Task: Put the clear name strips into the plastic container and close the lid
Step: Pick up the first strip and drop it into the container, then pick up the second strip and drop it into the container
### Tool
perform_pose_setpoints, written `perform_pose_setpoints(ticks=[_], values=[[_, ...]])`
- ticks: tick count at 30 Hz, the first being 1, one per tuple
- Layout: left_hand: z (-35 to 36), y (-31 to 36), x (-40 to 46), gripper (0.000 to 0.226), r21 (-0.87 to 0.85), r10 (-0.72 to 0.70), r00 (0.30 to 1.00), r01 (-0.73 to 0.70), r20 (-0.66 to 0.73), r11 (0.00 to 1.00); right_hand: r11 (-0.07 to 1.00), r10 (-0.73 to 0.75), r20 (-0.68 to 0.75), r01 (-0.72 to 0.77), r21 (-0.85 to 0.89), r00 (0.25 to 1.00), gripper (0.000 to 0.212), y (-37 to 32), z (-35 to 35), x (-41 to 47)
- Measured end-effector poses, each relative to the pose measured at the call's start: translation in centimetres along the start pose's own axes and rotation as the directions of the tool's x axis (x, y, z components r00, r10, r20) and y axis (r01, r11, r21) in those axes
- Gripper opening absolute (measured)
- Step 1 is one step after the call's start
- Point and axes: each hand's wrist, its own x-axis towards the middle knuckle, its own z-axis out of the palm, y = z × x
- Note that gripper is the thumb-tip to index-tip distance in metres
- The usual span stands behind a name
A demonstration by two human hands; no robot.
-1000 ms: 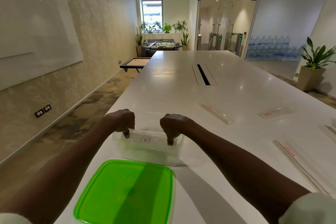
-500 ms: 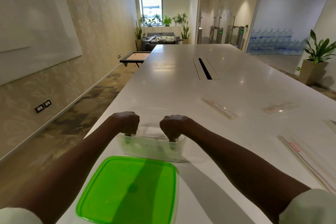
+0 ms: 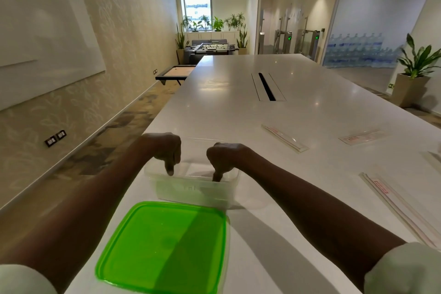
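Head view, only view. Both hands sit over the plastic container [image 3: 193,186], which stands open on the tabletop [image 3: 298,174] just in front of the person. Left hand [image 3: 164,148] is curled into a loose fist with one finger pointing down inside the container's left side; right hand [image 3: 224,156] is the same, fingers curled, one or two reaching down into the right side. Cannot tell whether either hand pinches a clear strip: anything clear in there is lost against the walls. Judging by the pose, they look to be pressing or settling a strip flat in the box, one end per hand.

Green lid [image 3: 164,248] lies flat, nearer the person than both hands, touching or just short of the container's near wall; parked close, probably so it can be snapped on last.

Clear name strips remain outside, all to the right of the right hand: one strip [image 3: 285,138] beyond and right, another strip [image 3: 362,137] further right, a long bundle of strips [image 3: 396,205] right of the right forearm. So loading is early, most strips still to collect, lid not yet on.
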Motion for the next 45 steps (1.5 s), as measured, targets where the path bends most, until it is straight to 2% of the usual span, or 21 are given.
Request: perform_pose_setpoints(ticks=[2, 4, 7, 10, 14, 18, 22, 26, 30, 33, 38, 41, 45], values=[[-1.4, 0.9, -0.5, 0.044, -0.064, 0.04, 0.996, -0.046, -0.081, 0.997, 0.997, 0.009, -0.109, -0.001, 0.077, 0.994, 0.047, 0.5, -0.5, -0.6], [-2.6, 1.9, -0.6, 0.035, -0.116, 0.08, 0.969, -0.109, -0.232, 0.987, 0.989, 0.027, -0.203, 0.004, 0.15, 0.979, 0.046, 1.2, -0.8, -1.1], [-4.0, 4.2, -0.6, 0.021, -0.096, 0.17, 0.878, -0.236, -0.447, 0.967, 0.978, 0.066, -0.366, 0.012, 0.206, 0.928, 0.032, 2.7, -0.9, -2.1], [-4.8, 6.9, -0.2, 0.013, -0.1, 0.197, 0.769, -0.32, -0.608, 0.942, 0.964, 0.142, -0.478, -0.012, 0.266, 0.867, 0.038, 4.7, -0.6, -3.3], [-5.2, 10.6, 0.9, 0.013, -0.162, 0.165, 0.693, -0.381, -0.701, 0.91, 0.953, 0.23, -0.519, -0.081, 0.294, 0.823, 0.037, 7.7, 0.3, -5.3], [-5.1, 14.2, 2.0, 0.014, -0.171, 0.152, 0.66, -0.398, -0.736, 0.901, 0.928, 0.312, -0.526, -0.135, 0.348, 0.791, 0.033, 11.0, 1.5, -7.3], [-4.8, 17.8, 3.4, 0.015, -0.191, 0.138, 0.671, -0.393, -0.729, 0.899, 0.889, 0.421, -0.521, -0.224, 0.4, 0.743, 0.02, 14.6, 3.0, -8.7], [-4.2, 20.8, 5.1, 0.021, -0.26, 0.079, 0.67, -0.391, -0.739, 0.883, 0.829, 0.542, -0.54, -0.304, 0.47, 0.644, 0.014, 18.6, 5.3, -9.4], [-2.8, 22.8, 7.4, 0.024, -0.366, 0.002, 0.701, -0.375, -0.714, 0.852, 0.746, 0.646, -0.506, -0.333, 0.577, 0.571, 0.011, 22.0, 7.4, -9.2], [-1.6, 23.6, 9.4, 0.031, -0.425, -0.043, 0.731, -0.348, -0.682, 0.836, 0.682, 0.695, -0.444, -0.322, 0.656, 0.566, 0.014, 23.9, 8.5, -8.4], [-0.1, 24.0, 12.2, 0.035, -0.374, 0.009, 0.791, -0.299, -0.612, 0.878, 0.533, 0.759, -0.301, -0.285, 0.797, 0.578, 0.032, 25.9, 9.9, -6.5], [0.6, 24.0, 13.7, 0.034, -0.446, -0.028, 0.809, -0.295, -0.588, 0.845, 0.414, 0.802, -0.223, -0.247, 0.876, 0.554, 0.043, 26.5, 10.6, -5.3], [1.4, 24.0, 15.4, 0.034, -0.533, -0.077, 0.83, -0.281, -0.552, 0.798, 0.359, 0.827, -0.212, -0.199, 0.912, 0.52, 0.04, 26.8, 11.4, -3.7]])
